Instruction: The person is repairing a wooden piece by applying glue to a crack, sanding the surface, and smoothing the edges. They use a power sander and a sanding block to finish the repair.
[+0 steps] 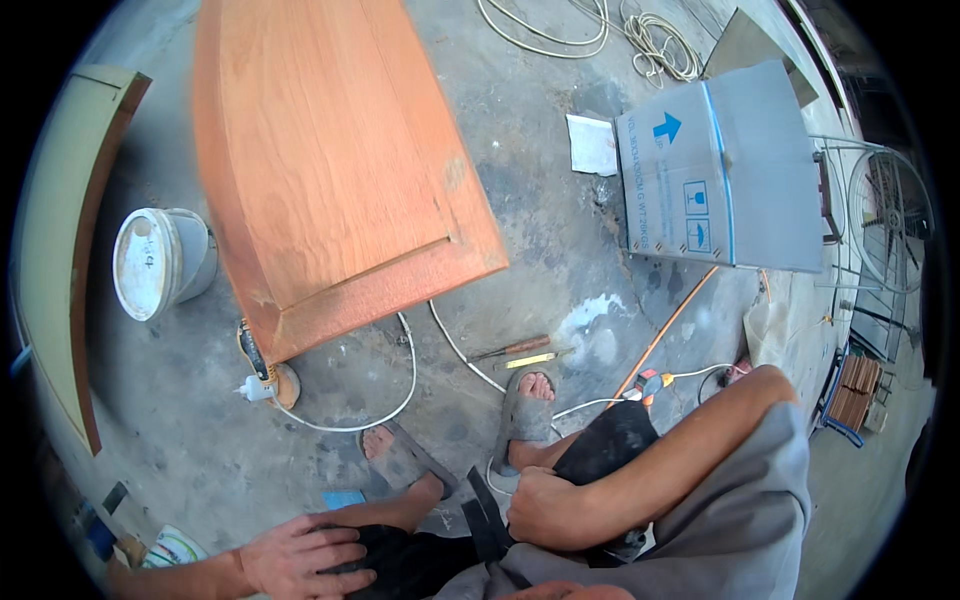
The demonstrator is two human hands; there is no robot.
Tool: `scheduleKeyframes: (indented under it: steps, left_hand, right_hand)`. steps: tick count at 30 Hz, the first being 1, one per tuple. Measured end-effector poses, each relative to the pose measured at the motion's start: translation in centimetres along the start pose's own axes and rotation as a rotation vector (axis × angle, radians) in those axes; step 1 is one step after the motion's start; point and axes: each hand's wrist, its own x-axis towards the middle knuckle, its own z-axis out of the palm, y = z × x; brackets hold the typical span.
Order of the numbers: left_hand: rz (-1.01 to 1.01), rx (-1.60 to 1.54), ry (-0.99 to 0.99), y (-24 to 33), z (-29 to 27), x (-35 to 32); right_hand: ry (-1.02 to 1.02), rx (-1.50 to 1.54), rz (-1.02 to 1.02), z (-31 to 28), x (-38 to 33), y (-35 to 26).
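Observation:
My left hand [305,560] lies flat on my black-clothed left thigh, fingers stretched and a little spread, holding nothing. In front of my right leg, my right hand [540,510] is closed with its fingers curled under; whatever they may hold is hidden. Just left of it a black strap [487,520] hangs down. Ahead of my feet stands a reddish-brown wooden panel [350,170] with a framed border. By its near left corner sits an orange-and-black power sander [258,360]. A wooden-handled tool [527,346] and a yellow stick-like tool [528,361] lie by my right foot.
A white lidded bucket [160,265] and a pale panel with a brown edge [75,230] are at left. A large grey carton [720,170] stands right. White cable [400,400] crosses the concrete floor between my feet. An orange rod [665,335] lies below the carton.

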Motion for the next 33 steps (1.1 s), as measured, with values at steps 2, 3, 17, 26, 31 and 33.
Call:
scheduleKeyframes:
  steps: [2,3,17,26,31,33]
  left_hand:
    - [0.047,-0.036,0.004,-0.2,-0.1,0.7]
    - [0.067,-0.037,-0.002,-0.3,-0.3,1.0]
    - [-0.219,-0.007,0.177,10.0,7.9,-0.9]
    - [-0.480,0.007,0.397,15.7,14.7,-2.0]
    - [-0.550,0.030,0.487,17.2,15.6,-1.8]
    - [-0.593,0.064,0.513,17.7,16.4,-1.6]
  right_hand:
    - [-0.020,0.067,0.048,0.7,0.2,-0.1]
    - [-0.035,0.105,0.073,1.4,0.3,-0.1]
    - [0.608,1.508,0.220,3.4,0.5,0.7]
    - [1.690,2.556,-0.640,-13.8,6.8,10.3]
    - [1.745,2.639,-0.498,-14.1,5.2,11.0]
    - [1.771,2.651,-0.396,-14.4,2.5,10.1]
